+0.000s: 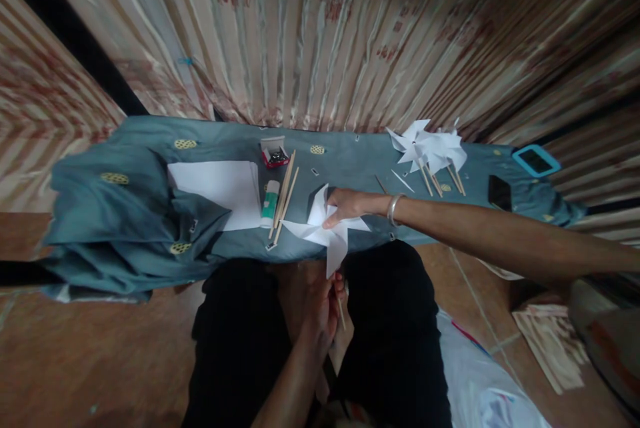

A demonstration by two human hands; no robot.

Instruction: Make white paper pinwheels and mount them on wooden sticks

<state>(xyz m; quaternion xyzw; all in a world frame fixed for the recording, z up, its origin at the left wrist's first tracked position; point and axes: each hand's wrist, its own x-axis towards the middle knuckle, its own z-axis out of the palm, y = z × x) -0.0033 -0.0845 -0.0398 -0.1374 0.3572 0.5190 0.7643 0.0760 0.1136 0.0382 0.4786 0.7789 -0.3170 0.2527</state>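
Observation:
A white paper pinwheel [337, 248] is held over the front edge of the cloth-covered bench, its blades spread. My right hand [343, 207], with a bangle at the wrist, reaches in from the right and grips the pinwheel near its centre, thumb on top. Lower down, between my knees, my left hand [323, 305] is closed around a thin wooden stick [341, 313], which points down out of the fingers. The stick's upper end is hidden behind the paper, so whether it joins the pinwheel cannot be seen.
On the bench cloth [240, 141] lie white paper sheets [215, 191], a glue stick [270, 201], loose wooden sticks [287, 195] and a small red-and-white box of pins [274, 152]. Several pinwheels [425, 147] lie at the right, near a dark phone [500, 193] and a blue-framed tablet [537, 161].

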